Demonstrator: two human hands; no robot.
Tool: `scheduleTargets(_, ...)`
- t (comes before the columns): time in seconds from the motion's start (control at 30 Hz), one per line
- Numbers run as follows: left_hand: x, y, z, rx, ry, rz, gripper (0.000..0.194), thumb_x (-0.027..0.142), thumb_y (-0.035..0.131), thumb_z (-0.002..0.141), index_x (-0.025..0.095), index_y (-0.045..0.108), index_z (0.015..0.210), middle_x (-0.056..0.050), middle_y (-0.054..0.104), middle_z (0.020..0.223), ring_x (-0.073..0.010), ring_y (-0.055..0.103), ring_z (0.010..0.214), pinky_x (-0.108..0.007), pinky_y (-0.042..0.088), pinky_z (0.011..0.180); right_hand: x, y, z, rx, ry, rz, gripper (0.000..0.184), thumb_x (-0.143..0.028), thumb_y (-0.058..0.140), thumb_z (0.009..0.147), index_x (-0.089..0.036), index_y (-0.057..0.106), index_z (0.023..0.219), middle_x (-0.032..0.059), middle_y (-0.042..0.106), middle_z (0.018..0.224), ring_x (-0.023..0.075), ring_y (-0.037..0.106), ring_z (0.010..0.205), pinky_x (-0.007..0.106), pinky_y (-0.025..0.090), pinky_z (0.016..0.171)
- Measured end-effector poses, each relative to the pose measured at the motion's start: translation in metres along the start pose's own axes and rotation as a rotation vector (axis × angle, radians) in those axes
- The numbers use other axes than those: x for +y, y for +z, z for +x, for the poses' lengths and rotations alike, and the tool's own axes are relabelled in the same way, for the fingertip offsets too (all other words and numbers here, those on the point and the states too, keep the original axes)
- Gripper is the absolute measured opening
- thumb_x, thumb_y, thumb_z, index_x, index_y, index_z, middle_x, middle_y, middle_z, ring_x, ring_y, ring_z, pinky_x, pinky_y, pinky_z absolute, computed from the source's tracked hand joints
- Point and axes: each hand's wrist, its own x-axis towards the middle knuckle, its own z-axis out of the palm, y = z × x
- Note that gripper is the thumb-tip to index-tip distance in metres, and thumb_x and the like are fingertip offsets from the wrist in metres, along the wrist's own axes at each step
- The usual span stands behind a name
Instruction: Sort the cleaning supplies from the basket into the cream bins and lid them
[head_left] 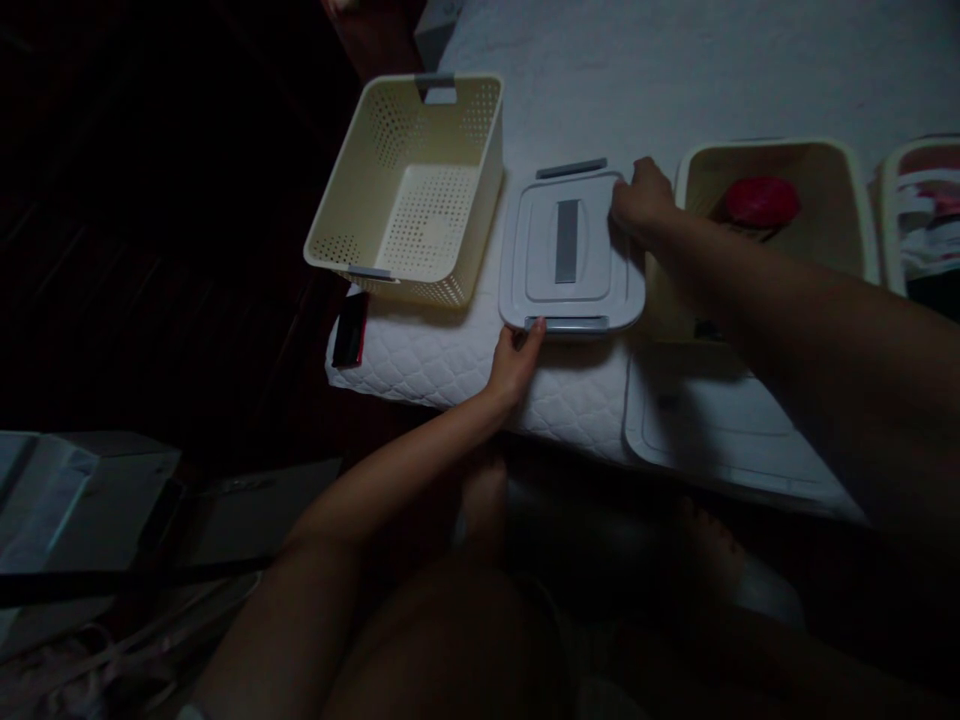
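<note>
A pale grey storage box lid [534, 250] with a darker grey handle strip in its middle is at the bed's front edge. Whether a box sits beneath it cannot be seen. My left hand [516, 365] grips its near edge, thumb on the grey latch [576, 325]. At the far right corner, my right hand [643, 200] is closed around the rim, its fingertips partly hidden. The far latch [571, 168] stands out from the lid's edge. To the left is an empty cream perforated basket [480, 190] with grey handles.
Right of the lid stands a cream bin [862, 215] holding a red package [761, 203]. Another filled bin [890, 220] is at the far right. A second lid [675, 430] lies at the front edge of the white quilted bed [442, 355]. A dark phone-like object [350, 332] is near the basket.
</note>
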Motion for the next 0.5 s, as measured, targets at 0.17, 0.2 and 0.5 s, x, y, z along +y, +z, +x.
scheduleTargets(0.17,0.000,-0.006,0.004,0.035,0.050,0.094,0.039,0.042,0.053,0.090,0.016,0.052,0.118,-0.014,0.058,0.130,-0.0201,0.051,0.126,-0.037,0.033,0.112,-0.012,-0.003,0.000,0.046,-0.021,0.015,0.038,-0.016,0.044,0.096,0.004,0.045,0.127,0.0242,0.051,0.134,0.0296,0.046,0.127,0.040,0.032,0.104)
scheduleTargets(0.2,0.002,-0.009,0.005,0.048,0.068,0.113,0.040,0.044,0.053,0.090,0.016,0.052,0.118,-0.014,0.057,0.130,-0.0203,0.051,0.126,-0.037,0.034,0.112,-0.015,-0.002,0.002,0.055,-0.022,0.028,0.038,-0.016,0.045,0.096,0.003,0.046,0.127,0.0233,0.051,0.133,0.0292,0.046,0.126,0.039,0.032,0.103)
scheduleTargets(0.5,0.015,-0.042,0.024,0.159,0.128,0.245,0.049,0.060,0.042,0.090,0.022,0.050,0.119,-0.011,0.055,0.132,-0.0213,0.050,0.126,-0.040,0.041,0.106,-0.042,0.031,0.018,0.069,-0.016,0.215,0.035,-0.017,0.043,0.096,-0.001,0.041,0.127,0.0172,0.054,0.130,0.0204,0.053,0.114,0.034,0.037,0.099)
